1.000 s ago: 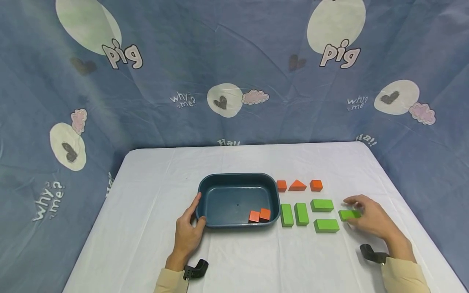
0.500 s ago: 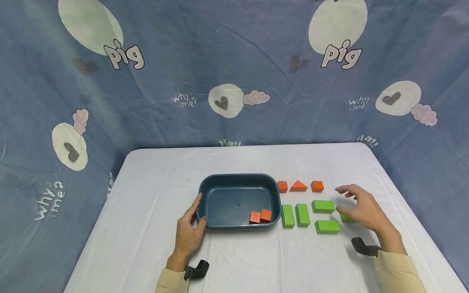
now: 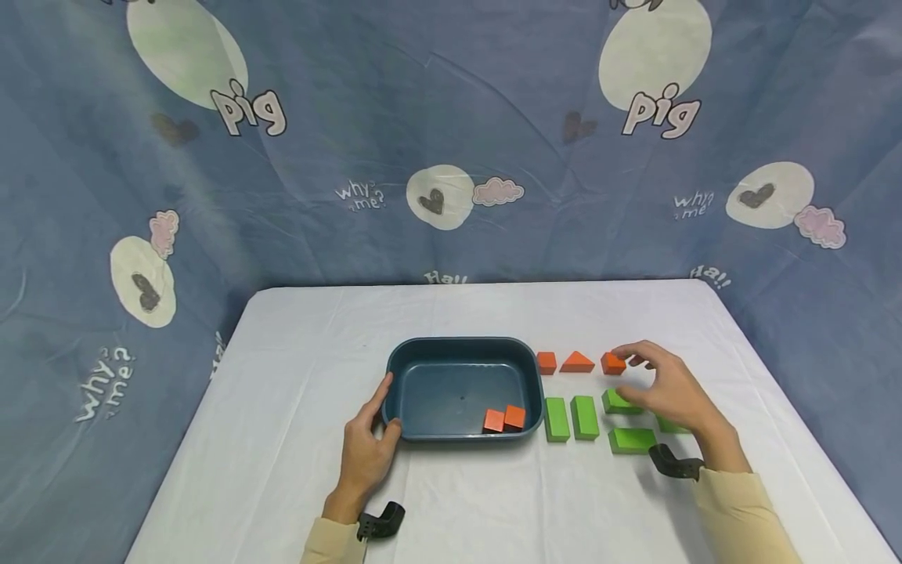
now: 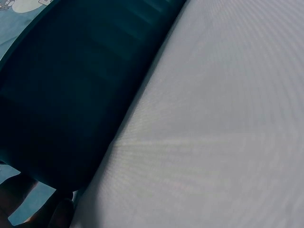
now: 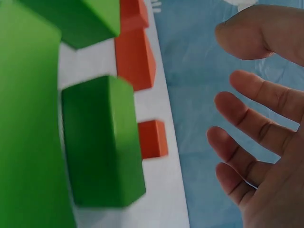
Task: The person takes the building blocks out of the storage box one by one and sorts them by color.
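Observation:
A dark teal tray [image 3: 465, 435] sits on the table, with two orange blocks [image 3: 503, 420] in its front right corner. My left hand [image 3: 368, 454] rests against the tray's left end, fingers along the side and thumb at the front corner; the tray's wall [image 4: 76, 95] fills much of the left wrist view. Over the right-hand blocks hovers my right hand [image 3: 672, 389], fingers spread and nothing held. Its fingertips overlap the rightmost orange block [image 3: 612, 363] in the head view, and it partly covers a green block [image 3: 617, 403]. In the right wrist view the fingers [image 5: 232, 104] are apart from the blocks.
Right of the tray, an orange block [image 3: 546, 363] and an orange triangle [image 3: 578, 363] stand in the back row. Two upright-lying green blocks [image 3: 557, 420] are beside the tray. Another green block [image 3: 632, 441] lies nearer the front, and one [image 3: 671, 425] is partly hidden by the right wrist.
My right hand has let go of the rightmost green block and moved left and back toward the rightmost orange block. The left hand stays at the tray.

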The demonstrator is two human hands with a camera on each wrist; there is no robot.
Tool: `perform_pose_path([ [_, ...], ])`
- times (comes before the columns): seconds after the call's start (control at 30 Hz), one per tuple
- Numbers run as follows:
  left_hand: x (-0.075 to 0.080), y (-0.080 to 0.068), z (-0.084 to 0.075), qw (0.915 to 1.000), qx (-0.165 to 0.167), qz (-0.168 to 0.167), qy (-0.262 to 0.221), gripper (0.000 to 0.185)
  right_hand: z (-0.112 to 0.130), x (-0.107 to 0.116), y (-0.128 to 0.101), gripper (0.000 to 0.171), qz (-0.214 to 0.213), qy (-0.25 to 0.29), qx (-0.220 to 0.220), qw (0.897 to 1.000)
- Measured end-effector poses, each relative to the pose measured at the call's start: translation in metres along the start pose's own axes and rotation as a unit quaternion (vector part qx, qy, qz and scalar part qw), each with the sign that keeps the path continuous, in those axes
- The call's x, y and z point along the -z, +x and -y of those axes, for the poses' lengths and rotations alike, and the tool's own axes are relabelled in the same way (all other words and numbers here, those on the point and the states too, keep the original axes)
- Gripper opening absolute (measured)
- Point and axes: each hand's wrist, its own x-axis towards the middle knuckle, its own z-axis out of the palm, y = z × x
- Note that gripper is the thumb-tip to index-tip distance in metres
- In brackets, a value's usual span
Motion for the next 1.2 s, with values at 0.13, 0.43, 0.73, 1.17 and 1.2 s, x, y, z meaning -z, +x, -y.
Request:
perform_pose_path([
  [0.13,0.000,-0.001,0.000,1.0000,0.005,0.001,-0.002,0.075,0.006,-0.004,0.007,0.049,-0.003,0.005,0.019,1.000],
  [0.43,0.000,-0.001,0.003,0.9999,0.014,-0.001,0.000,0.076,0.021,-0.009,0.021,0.051,0.009,0.032,0.038,0.999],
  [0.73,0.001,-0.001,0.002,0.9998,0.017,0.000,0.004,0.076,0.040,-0.017,0.036,0.053,0.034,0.046,0.060,0.997],
  [1.17,0.003,0.001,0.001,0.9997,0.022,0.001,0.009,0.074,0.060,-0.033,0.054,0.054,0.060,0.076,0.111,0.989],
  [1.2,0.003,0.001,0.001,0.9997,0.022,0.001,0.010,0.074,0.061,-0.034,0.056,0.054,0.063,0.075,0.114,0.989],
])
